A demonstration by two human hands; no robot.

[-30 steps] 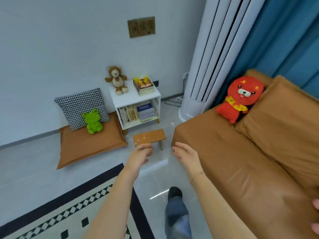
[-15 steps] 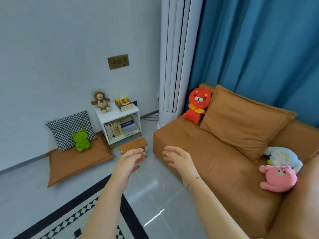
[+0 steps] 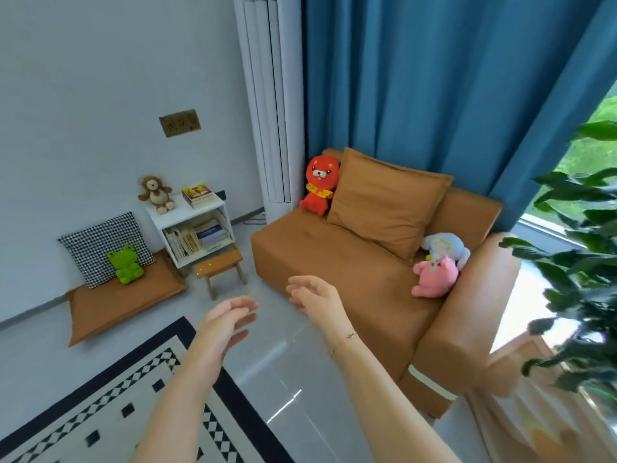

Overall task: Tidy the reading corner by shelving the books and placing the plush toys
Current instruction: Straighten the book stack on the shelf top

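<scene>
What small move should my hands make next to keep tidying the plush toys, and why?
Probably reach the right hand toward the pink plush at the sofa's right end. Both hands, the left hand too, are open and hold nothing, and that toy lies slumped against the pale blue plush, nearer the right hand than the other toys.

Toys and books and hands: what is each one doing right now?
Left hand: open, empty.
Right hand: open, empty.
Red plush: upright on sofa.
Pink plush: slumped by armrest.
Frog plush: sitting against checked pillow.
Lion plush: sitting atop shelf.
Books: stacked flat.
</scene>
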